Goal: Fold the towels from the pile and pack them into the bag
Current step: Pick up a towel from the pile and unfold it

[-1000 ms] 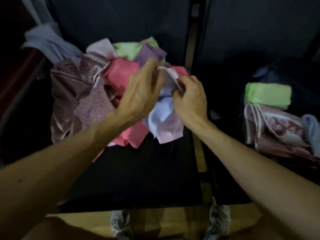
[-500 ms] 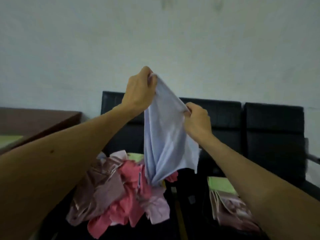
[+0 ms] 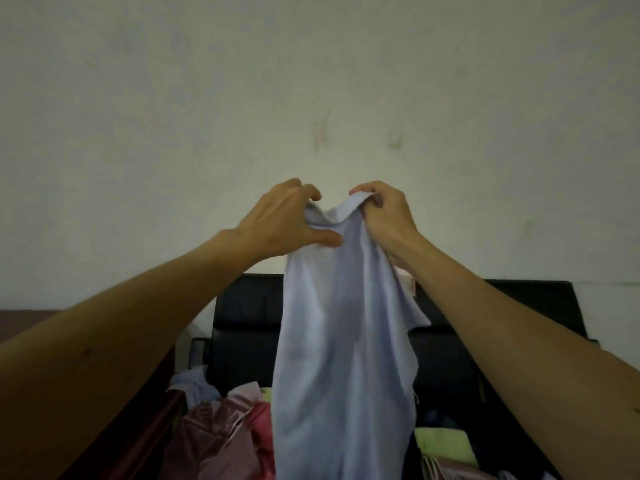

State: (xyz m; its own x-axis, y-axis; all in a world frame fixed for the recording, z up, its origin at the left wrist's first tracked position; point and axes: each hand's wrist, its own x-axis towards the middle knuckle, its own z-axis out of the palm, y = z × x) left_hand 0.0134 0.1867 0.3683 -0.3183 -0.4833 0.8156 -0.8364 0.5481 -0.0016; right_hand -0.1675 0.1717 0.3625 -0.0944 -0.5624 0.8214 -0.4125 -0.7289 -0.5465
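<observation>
Both the left hand (image 3: 284,220) and right hand (image 3: 384,216) pinch the pale blue towel's (image 3: 339,358) top edge with closed fingers, hanging it toward six o'clock, above the towel pile (image 3: 221,434), presumably to find corners.

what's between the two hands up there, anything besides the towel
Only the light blue towel: its top edge sags in a short dip between the left hand and right hand, with bare wall behind, in the head view.

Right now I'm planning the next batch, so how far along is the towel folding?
Done: a folded green towel lies at lower right. In hand: left hand and right hand hold up a pale blue towel, unfolded. Left: the pile remains.
</observation>
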